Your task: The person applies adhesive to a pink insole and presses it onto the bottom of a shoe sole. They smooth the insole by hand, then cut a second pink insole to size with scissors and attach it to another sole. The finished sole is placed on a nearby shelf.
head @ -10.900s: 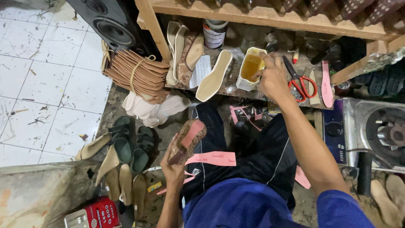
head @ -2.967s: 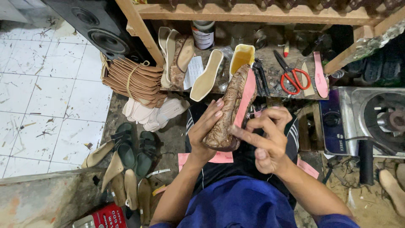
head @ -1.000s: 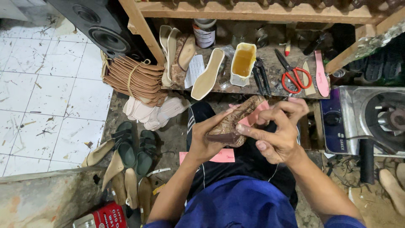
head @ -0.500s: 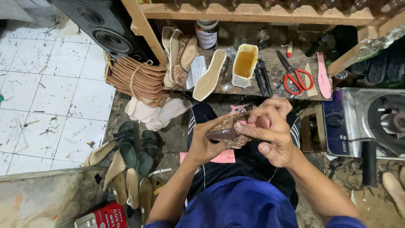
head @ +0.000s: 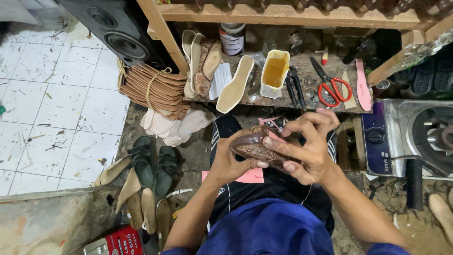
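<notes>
Centrally, left hand [head: 225, 163] and right hand [head: 306, 151] both clamp the brown patterned sole [head: 252, 147], fingers pressing its edge; glue tub [head: 274, 73] stands above, within reach.

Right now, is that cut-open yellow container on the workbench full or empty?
Partly full. The yellow container stands upright with its top cut open, and amber liquid shows inside, below the rim. How deep it goes cannot be told.
</notes>
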Tool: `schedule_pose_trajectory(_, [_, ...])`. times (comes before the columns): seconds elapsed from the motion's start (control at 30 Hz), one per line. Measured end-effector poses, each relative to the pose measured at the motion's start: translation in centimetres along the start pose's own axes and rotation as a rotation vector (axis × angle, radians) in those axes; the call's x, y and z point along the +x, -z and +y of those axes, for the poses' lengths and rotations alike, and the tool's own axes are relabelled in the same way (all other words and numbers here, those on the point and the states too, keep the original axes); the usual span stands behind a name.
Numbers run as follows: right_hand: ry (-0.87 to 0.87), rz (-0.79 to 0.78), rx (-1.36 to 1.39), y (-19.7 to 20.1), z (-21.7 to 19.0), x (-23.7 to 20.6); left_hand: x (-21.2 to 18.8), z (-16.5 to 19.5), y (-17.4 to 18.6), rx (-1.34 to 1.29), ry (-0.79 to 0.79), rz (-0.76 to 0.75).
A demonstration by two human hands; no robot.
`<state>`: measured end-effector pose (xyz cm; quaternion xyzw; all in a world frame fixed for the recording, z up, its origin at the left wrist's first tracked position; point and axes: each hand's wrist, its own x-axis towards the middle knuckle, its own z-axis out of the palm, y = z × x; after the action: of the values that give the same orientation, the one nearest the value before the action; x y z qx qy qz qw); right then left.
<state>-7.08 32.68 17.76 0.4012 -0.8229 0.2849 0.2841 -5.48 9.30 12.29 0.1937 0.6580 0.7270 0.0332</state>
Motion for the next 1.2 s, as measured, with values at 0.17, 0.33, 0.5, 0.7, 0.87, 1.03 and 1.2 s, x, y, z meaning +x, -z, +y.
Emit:
schedule_pose_trajectory(0.17, [-0.007, -0.005, -0.110, -0.1, 0.0, 0.2, -0.2, -0.5, 0.1, -0.027, -0.004, 0.062])
schedule_pose_trajectory(0.33, [-0.018, -0.019, -0.170, 0.4, 0.0, 0.8, 0.1, -0.9, -0.6, -0.237, -0.016, 0.119])
schedule_pose_trajectory(0.5, [-0.049, -0.019, -0.140, 0.6, -0.4, 1.4, 0.0, -0.8, -0.5, -0.238, -0.009, 0.113])
schedule_pose_trajectory(0.7, [-0.063, -0.032, -0.089, 0.6, -0.4, 1.5, 0.1, -0.6, -0.5, -0.233, 0.018, 0.092])
schedule_pose_trajectory(0.87, [-0.029, -0.017, -0.082, 0.6, -0.5, 1.7, 0.0, -0.9, -0.2, -0.223, -0.012, 0.097])
schedule_pose_trajectory(1.03, [-0.016, -0.019, -0.083, 1.7, -0.2, 3.0, 0.4, -2.4, -0.2, -0.386, -0.011, 0.157])
schedule_pose_trajectory(1.2, [-0.189, 0.227, 0.583, 1.9, 1.8, 4.3, 1.5, -5.9, -1.8, -1.028, 0.194, 0.350])
